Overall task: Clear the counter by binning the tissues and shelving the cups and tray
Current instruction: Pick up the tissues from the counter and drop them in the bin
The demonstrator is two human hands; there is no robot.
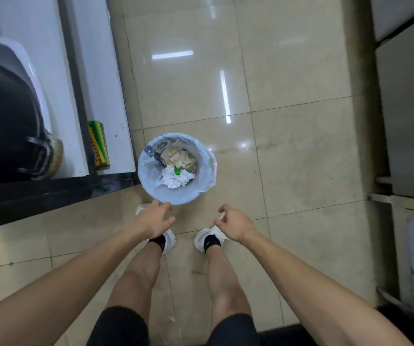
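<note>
While both hands hang empty — left hand fingers apart at bin rim | right hand fingers curled, apart

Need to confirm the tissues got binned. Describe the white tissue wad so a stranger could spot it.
Find the small round bin with a pale liner, on the tiled floor by the dark counter's corner. Inside, nearest the person's feet, lies the white tissue wad: bright white, unlike the brownish crumpled paper behind it.

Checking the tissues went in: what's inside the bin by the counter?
The bin, lined with a pale bag, holds crumpled white tissues on top near the front, with brownish crumpled paper behind. Anything deeper is covered.
</note>
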